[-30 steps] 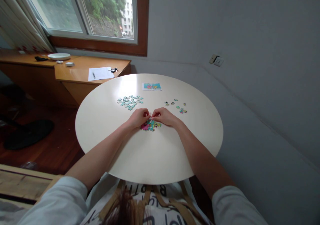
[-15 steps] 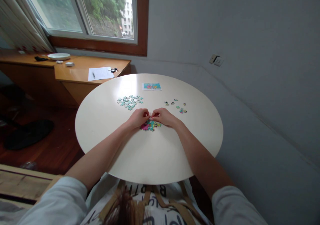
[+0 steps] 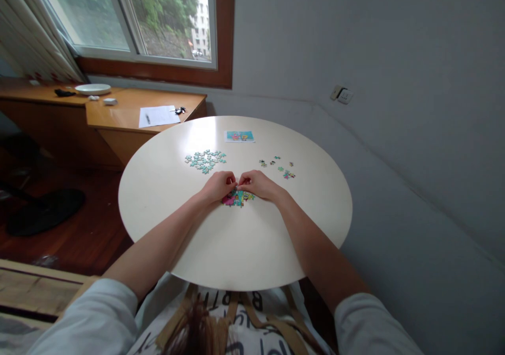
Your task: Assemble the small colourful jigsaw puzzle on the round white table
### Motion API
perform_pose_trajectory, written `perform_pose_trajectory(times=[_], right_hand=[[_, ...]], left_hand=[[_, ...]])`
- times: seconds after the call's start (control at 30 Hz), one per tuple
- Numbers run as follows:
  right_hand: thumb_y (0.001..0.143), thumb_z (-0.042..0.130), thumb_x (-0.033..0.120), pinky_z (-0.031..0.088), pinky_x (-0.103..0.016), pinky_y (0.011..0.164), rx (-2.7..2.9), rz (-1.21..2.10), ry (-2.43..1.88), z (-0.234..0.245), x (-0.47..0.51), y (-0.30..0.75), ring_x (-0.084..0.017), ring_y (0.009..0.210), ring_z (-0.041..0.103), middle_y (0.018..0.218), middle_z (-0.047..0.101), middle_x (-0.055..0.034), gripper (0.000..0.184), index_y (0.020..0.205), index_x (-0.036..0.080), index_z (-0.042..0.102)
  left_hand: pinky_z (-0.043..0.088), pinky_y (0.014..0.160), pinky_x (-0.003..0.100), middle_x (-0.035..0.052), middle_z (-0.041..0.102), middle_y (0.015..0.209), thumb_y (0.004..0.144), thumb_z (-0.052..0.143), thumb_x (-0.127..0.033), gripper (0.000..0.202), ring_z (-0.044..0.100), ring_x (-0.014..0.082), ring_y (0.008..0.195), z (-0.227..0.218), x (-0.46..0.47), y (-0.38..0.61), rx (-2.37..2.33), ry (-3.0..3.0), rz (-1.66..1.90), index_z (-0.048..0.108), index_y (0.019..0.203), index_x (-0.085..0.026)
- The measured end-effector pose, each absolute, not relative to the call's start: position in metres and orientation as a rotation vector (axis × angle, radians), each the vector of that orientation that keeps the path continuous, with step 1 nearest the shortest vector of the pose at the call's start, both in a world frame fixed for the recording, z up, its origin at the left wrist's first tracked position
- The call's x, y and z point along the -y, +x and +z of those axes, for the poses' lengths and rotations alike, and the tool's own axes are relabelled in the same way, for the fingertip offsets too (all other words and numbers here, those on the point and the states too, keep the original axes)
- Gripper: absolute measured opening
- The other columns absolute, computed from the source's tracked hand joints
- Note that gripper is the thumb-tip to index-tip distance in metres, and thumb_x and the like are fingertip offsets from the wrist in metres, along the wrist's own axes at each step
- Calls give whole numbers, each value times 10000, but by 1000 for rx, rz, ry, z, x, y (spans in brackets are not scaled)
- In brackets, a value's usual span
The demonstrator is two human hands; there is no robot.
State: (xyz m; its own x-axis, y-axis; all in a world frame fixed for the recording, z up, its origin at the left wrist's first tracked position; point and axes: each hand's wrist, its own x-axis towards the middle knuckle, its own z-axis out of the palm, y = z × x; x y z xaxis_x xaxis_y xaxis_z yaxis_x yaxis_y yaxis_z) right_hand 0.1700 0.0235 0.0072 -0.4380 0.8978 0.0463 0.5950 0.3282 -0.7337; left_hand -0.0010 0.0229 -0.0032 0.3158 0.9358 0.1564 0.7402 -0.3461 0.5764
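Note:
A partly joined jigsaw puzzle in pink, teal and yellow lies flat near the middle of the white oval table. At its upper edge my left hand is closed, thumb and fingers pinched together. My right hand faces it from the other side, its fingertips also pinched, almost touching the left ones. Both hands cover part of the puzzle's far side. Whatever puzzle piece is between the fingertips is too small and hidden to make out clearly.
Beyond my left hand lies a cluster of teal puzzle pieces. Several loose pieces are spread to the right. A small picture card rests near the table's far edge. A wooden desk with paper stands at the back left.

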Motion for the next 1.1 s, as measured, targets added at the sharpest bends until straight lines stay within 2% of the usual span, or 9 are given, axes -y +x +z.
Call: perform_pose_trajectory(times=[0.27, 0.67, 0.87, 1.1], right_hand=[[672, 670, 195, 340, -217, 558, 2160, 929, -1256, 5, -26, 171, -83, 588, 441, 629, 482, 55, 129, 767, 156, 590], [699, 634, 322, 329, -242, 571, 2138, 968, -1247, -6, -34, 175, -94, 596, 428, 610, 499, 31, 190, 709, 133, 621], [690, 629, 305, 346, -243, 579, 2089, 1077, -1161, -9, -36, 179, -92, 593, 425, 607, 481, 38, 200, 772, 125, 653], [687, 627, 278, 345, -237, 571, 2089, 1006, -1226, -6, -33, 176, -91, 591, 430, 607, 489, 35, 164, 748, 128, 648]], left_hand=[[345, 530, 244, -1, 598, 595, 748, 552, -238, 113, 496, 129, 548, -6, -25, -1, -1489, 2206, 651, 629, 707, -165], [349, 534, 245, -5, 585, 575, 740, 558, -255, 117, 499, 131, 546, -3, -22, -1, -1486, 2189, 674, 622, 688, -172], [347, 520, 237, -5, 600, 585, 735, 558, -219, 93, 505, 128, 540, -2, -22, -1, -1482, 2189, 670, 624, 691, -169], [350, 525, 243, 2, 609, 607, 723, 570, -235, 97, 509, 133, 550, -1, -21, -1, -1464, 2203, 634, 627, 680, -170]])
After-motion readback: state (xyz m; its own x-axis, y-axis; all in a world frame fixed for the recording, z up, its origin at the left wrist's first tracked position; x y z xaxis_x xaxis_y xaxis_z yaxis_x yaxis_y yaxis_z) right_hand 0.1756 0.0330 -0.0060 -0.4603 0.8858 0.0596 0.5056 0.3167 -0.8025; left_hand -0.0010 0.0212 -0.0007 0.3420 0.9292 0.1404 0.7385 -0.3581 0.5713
